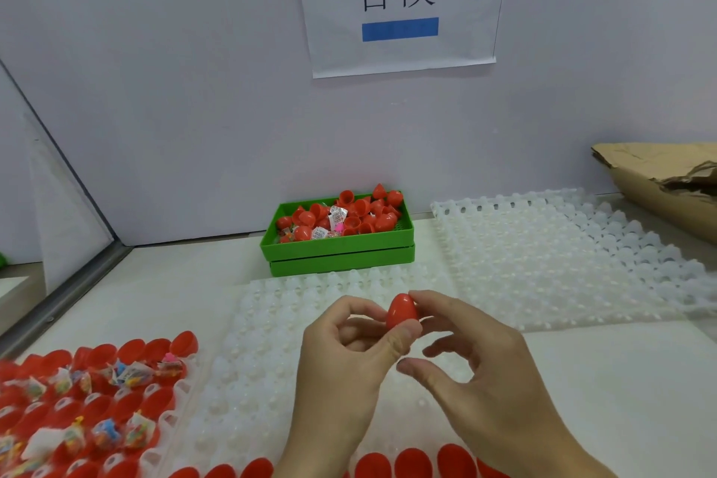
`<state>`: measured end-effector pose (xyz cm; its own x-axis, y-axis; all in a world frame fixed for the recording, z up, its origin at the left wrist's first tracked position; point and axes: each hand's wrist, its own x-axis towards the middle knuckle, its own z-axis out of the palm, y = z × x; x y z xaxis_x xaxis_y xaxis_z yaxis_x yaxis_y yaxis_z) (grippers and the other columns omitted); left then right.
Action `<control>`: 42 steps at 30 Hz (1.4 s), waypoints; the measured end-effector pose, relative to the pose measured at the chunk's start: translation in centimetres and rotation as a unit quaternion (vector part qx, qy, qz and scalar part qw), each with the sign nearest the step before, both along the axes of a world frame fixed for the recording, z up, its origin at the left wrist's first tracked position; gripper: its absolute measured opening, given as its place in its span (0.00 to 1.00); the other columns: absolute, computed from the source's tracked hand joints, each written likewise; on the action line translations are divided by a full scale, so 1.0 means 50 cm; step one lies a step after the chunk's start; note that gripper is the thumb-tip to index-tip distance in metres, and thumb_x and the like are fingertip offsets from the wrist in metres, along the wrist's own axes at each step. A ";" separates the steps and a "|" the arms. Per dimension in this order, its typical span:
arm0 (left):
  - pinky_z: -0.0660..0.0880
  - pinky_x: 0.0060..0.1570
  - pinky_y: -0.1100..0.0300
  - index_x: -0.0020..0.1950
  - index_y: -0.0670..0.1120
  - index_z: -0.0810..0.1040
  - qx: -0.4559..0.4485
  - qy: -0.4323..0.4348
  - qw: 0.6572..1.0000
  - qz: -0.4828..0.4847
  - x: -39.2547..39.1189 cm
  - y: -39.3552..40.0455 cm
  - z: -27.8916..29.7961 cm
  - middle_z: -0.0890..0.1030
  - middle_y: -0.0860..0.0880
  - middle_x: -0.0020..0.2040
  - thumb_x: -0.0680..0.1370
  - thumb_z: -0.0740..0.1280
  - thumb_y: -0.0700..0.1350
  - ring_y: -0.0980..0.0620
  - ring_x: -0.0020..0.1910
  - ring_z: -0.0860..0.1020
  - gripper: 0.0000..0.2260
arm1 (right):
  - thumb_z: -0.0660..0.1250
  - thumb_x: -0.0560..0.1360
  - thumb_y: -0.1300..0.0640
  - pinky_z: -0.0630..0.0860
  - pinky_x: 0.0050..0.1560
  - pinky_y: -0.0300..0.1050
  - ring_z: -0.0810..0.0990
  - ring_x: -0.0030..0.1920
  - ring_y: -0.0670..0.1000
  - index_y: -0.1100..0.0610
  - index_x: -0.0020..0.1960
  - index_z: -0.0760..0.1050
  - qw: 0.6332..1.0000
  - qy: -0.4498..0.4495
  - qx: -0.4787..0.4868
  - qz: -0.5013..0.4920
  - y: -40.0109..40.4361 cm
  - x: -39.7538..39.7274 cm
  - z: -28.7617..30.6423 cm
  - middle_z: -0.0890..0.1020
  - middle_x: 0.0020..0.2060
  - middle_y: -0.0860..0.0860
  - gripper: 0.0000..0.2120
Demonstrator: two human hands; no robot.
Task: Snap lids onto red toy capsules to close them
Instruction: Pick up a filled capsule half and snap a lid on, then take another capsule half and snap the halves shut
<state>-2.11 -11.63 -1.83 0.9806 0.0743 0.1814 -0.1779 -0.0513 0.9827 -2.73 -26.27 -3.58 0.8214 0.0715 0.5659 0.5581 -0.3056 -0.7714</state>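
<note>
Red closed capsules [411, 463] stand in a row along the near edge, apparently finished and parked close to the body. To the left, open red capsule halves [77, 400] sit upright in a white moulded tray [182, 392], several holding small bagged toys [128, 376], so each cup faces up, ready for a lid. Above the middle of the bench [620, 380] both hands meet on one red egg capsule [402, 310], held in the air, pointed end up. The left hand [349, 353] pinches its lower part, thumb across the front and fingers curled behind; the right hand [477, 369] pinches the upper part with its fingertips, thumb held out below and apart from the shell. That opposed grip suits squeezing the halves together; whether the seam has seated cannot be told. Empty translucent trays [543, 256] lie beyond. Further back, against the wall, stacked green baskets [337, 252] hold loose red lids [364, 213], within reach. A paper sign [399, 4] hangs above, and torn cardboard [659, 175] lies far right.
</note>
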 end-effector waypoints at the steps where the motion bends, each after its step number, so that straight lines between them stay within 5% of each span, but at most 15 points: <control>1: 0.78 0.37 0.68 0.42 0.48 0.81 0.001 0.004 1.000 -0.008 0.001 0.003 0.000 0.86 0.48 0.38 0.58 0.77 0.57 0.50 0.38 0.85 0.19 | 0.80 0.66 0.60 0.79 0.45 0.34 0.82 0.50 0.43 0.38 0.59 0.76 1.000 0.002 0.003 -0.006 0.006 -0.001 0.001 0.83 0.50 0.36 0.28; 5: 0.79 0.38 0.66 0.45 0.47 0.82 -0.018 0.011 0.999 -0.047 0.005 0.008 0.005 0.86 0.46 0.38 0.61 0.75 0.58 0.49 0.38 0.85 0.19 | 0.78 0.69 0.59 0.79 0.45 0.35 0.84 0.47 0.44 0.41 0.55 0.80 0.998 0.021 0.031 -0.045 0.015 -0.008 0.011 0.84 0.46 0.38 0.21; 8: 0.80 0.39 0.65 0.48 0.48 0.84 -0.019 -0.001 0.998 -0.063 0.005 0.006 0.010 0.87 0.49 0.42 0.63 0.73 0.60 0.49 0.41 0.86 0.20 | 0.75 0.72 0.61 0.80 0.46 0.34 0.85 0.47 0.46 0.45 0.54 0.82 0.981 0.104 0.158 -0.041 0.003 0.000 0.036 0.86 0.45 0.43 0.15; 15: 0.81 0.35 0.60 0.49 0.47 0.83 -0.014 -0.005 0.998 -0.058 0.013 0.003 0.008 0.87 0.49 0.44 0.62 0.70 0.61 0.47 0.38 0.85 0.23 | 0.63 0.81 0.54 0.79 0.43 0.41 0.86 0.48 0.51 0.60 0.55 0.79 0.842 0.202 0.499 -0.043 -0.151 0.140 0.132 0.86 0.46 0.53 0.10; 19: 0.80 0.32 0.60 0.49 0.46 0.83 -0.016 0.000 0.998 -0.059 0.011 -0.003 0.009 0.87 0.47 0.43 0.62 0.71 0.63 0.46 0.36 0.85 0.24 | 0.58 0.83 0.49 0.77 0.41 0.42 0.83 0.47 0.51 0.60 0.53 0.76 0.802 0.190 0.560 -0.088 -0.257 0.247 0.186 0.82 0.48 0.54 0.16; 24: 0.79 0.30 0.58 0.48 0.45 0.83 -0.020 0.000 0.999 -0.037 0.013 -0.004 0.011 0.86 0.47 0.42 0.47 0.72 0.78 0.44 0.36 0.84 0.44 | 0.56 0.83 0.58 0.75 0.35 0.42 0.80 0.43 0.53 0.63 0.49 0.72 0.739 0.225 0.614 -0.165 -0.361 0.353 0.229 0.80 0.53 0.57 0.10; 26: 0.78 0.29 0.57 0.47 0.44 0.83 -0.022 0.001 0.999 -0.029 0.015 -0.003 0.009 0.86 0.46 0.42 0.51 0.73 0.76 0.43 0.34 0.84 0.40 | 0.53 0.83 0.58 0.73 0.36 0.43 0.78 0.46 0.54 0.64 0.59 0.72 0.715 0.224 0.642 -0.165 -0.390 0.379 0.237 0.77 0.61 0.58 0.13; 29: 0.76 0.30 0.53 0.45 0.42 0.83 -0.033 0.015 0.999 -0.032 0.022 0.003 0.004 0.86 0.43 0.41 0.65 0.70 0.58 0.42 0.32 0.83 0.21 | 0.44 0.84 0.53 0.73 0.38 0.44 0.76 0.56 0.56 0.65 0.72 0.63 0.684 0.195 0.687 -0.147 -0.425 0.402 0.238 0.72 0.67 0.60 0.24; 34: 0.77 0.28 0.55 0.45 0.41 0.83 -0.020 0.014 0.999 -0.028 0.028 0.011 0.001 0.86 0.44 0.40 0.67 0.67 0.49 0.42 0.32 0.83 0.15 | 0.52 0.84 0.58 0.74 0.41 0.39 0.77 0.45 0.52 0.66 0.70 0.66 0.761 0.233 0.592 -0.123 -0.402 0.388 0.201 0.72 0.68 0.59 0.18; 39: 0.78 0.30 0.55 0.44 0.41 0.83 -0.009 0.002 1.000 -0.007 0.032 0.020 -0.002 0.86 0.44 0.40 0.77 0.64 0.44 0.44 0.35 0.84 0.10 | 0.59 0.81 0.63 0.74 0.44 0.43 0.79 0.42 0.51 0.63 0.61 0.77 0.870 0.264 0.404 -0.101 -0.292 0.297 0.144 0.80 0.43 0.54 0.12; 42: 0.79 0.32 0.58 0.44 0.44 0.84 0.022 0.010 1.000 -0.011 0.036 0.038 -0.004 0.86 0.45 0.40 0.81 0.63 0.38 0.46 0.37 0.84 0.11 | 0.62 0.80 0.64 0.74 0.40 0.44 0.81 0.36 0.51 0.60 0.53 0.82 0.914 0.253 0.311 -0.056 -0.219 0.212 0.111 0.82 0.38 0.55 0.10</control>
<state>-0.33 -9.71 -2.02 0.9853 0.0446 0.1650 -0.1605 -0.0916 0.9828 7.88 -37.24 1.95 0.9716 -0.2362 0.0144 0.0743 0.2468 -0.9662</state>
